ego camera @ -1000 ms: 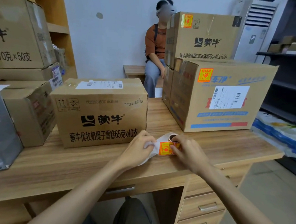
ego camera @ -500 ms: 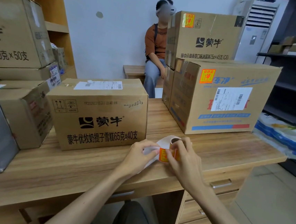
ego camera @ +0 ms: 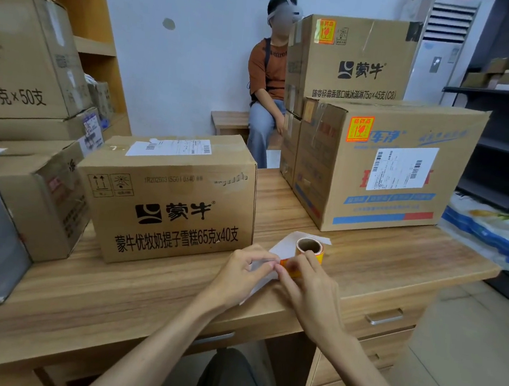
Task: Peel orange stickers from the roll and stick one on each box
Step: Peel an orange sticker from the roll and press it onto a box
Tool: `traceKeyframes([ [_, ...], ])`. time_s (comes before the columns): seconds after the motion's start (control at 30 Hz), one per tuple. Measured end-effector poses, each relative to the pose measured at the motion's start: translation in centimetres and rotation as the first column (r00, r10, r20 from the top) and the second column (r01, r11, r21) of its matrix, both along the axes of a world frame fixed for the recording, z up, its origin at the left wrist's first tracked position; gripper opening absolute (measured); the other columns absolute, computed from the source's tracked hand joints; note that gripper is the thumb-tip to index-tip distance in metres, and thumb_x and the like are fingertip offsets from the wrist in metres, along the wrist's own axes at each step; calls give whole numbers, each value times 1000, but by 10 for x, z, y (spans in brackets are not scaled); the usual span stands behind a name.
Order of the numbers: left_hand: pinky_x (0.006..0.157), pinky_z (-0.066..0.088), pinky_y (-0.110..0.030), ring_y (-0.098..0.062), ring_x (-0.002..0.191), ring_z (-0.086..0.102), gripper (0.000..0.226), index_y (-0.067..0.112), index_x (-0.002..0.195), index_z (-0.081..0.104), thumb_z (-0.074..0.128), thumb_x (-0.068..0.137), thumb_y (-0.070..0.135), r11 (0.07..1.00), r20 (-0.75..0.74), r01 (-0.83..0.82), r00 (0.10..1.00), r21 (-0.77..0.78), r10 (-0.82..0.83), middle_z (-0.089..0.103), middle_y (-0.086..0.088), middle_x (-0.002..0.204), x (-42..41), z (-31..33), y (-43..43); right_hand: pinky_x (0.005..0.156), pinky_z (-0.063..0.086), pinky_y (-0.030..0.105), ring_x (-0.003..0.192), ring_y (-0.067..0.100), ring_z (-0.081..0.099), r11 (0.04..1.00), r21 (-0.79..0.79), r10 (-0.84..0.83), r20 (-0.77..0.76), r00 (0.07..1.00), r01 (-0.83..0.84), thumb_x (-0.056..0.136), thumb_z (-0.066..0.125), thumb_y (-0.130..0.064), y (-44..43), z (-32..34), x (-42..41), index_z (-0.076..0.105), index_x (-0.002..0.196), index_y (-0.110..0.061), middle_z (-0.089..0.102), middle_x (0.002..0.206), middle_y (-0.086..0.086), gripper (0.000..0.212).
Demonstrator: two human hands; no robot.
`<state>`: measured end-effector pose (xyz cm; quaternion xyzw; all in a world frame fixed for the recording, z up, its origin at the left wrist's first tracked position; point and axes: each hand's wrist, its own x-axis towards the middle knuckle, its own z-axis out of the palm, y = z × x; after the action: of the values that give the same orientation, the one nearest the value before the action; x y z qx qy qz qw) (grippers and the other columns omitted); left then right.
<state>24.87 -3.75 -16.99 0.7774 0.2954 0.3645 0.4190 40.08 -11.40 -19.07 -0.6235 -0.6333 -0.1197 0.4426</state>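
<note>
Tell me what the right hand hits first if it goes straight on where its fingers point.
The right hand points forward-left, so it would first meet the left hand, whose fingertips sit against it at the orange sticker roll. Behind that, probably the brown cardboard box with black logo; depth is unclear.

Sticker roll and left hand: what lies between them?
In the head view, white backing paper and an orange sticker lie between the left hand and the sticker roll.
</note>
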Motion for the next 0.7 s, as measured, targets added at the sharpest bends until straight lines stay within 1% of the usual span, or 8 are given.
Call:
traceKeyframes([
  [0.1, 96, 45, -25, -7, 105, 60, 23, 34, 100, 78, 61, 100, 18, 999, 2, 32, 999, 2, -32, 66, 11, 101, 0, 0, 0, 47, 43, 30, 64, 12, 55, 1000, -8, 19, -43, 999, -19, 94, 45, -54, 1, -2, 1, 56, 86, -22, 52, 90, -11, 35],
  [0.2, 98, 44, -27, -7, 107, 59, 30, 43, 96, 77, 61, 101, 19, 998, -7, 56, 998, 5, -56, 65, 16, 101, -1, 1, 0, 52, 45, 34, 66, 12, 54, 1000, -15, 15, -89, 996, -16, 94, 57, -44, 1, -3, 4, 56, 84, -21, 54, 88, -10, 25],
  [0.33, 102, 45, -35, -10, 108, 59, 27, 40, 98, 79, 61, 100, 20, 997, -1, 76, 997, 7, -76, 65, 8, 104, -1, 0, 0, 54, 43, 30, 65, 6, 49, 999, -30, 33, -96, 995, -36, 92, 68, -32, 0, -1, 7, 58, 84, -20, 55, 88, -10, 17],
  [0.47, 100, 45, -34, -10, 108, 59, 23, 37, 101, 79, 61, 100, 23, 998, -12, 70, 998, 6, -70, 65, 7, 105, -1, -1, 0, 57, 43, 25, 68, 4, 49, 996, -28, 77, -115, 990, -80, 91, 69, -27, -1, 1, 10, 60, 84, -19, 55, 87, -11, 14],
  [0.53, 97, 44, -30, -9, 107, 58, 22, 35, 103, 79, 61, 100, 24, 999, -14, 54, 998, -1, -54, 66, 7, 106, -1, -1, -1, 59, 47, 30, 69, 5, 51, 996, -24, 82, -119, 989, -86, 91, 70, -24, -1, 2, 11, 62, 85, -18, 57, 88, -11, 11],
  [0.6, 94, 44, -27, -8, 107, 59, 22, 41, 102, 77, 62, 100, 24, 999, -2, 43, 999, -15, -43, 67, 6, 106, -1, -1, -1, 61, 51, 37, 71, 8, 55, 996, -26, 78, -129, 989, -82, 90, 69, -23, -1, 1, 11, 63, 87, -18, 60, 90, -10, 8],
  [0.67, 93, 44, -27, -8, 106, 59, 22, 43, 100, 76, 63, 99, 25, 1000, 2, 22, 1000, -18, -22, 68, 8, 104, 0, -2, 0, 63, 51, 39, 72, 8, 56, 996, -30, 79, -155, 985, -84, 90, 69, -22, -1, 2, 10, 64, 88, -20, 60, 89, -11, 6],
  [0.7, 93, 45, -28, -8, 106, 59, 20, 40, 101, 77, 64, 99, 25, 1000, 5, 1, 1000, -20, -1, 69, 9, 104, 0, -3, 1, 63, 51, 39, 71, 8, 56, 995, -37, 81, -179, 980, -89, 89, 69, -21, -2, 3, 10, 64, 88, -21, 61, 87, -13, 6],
])
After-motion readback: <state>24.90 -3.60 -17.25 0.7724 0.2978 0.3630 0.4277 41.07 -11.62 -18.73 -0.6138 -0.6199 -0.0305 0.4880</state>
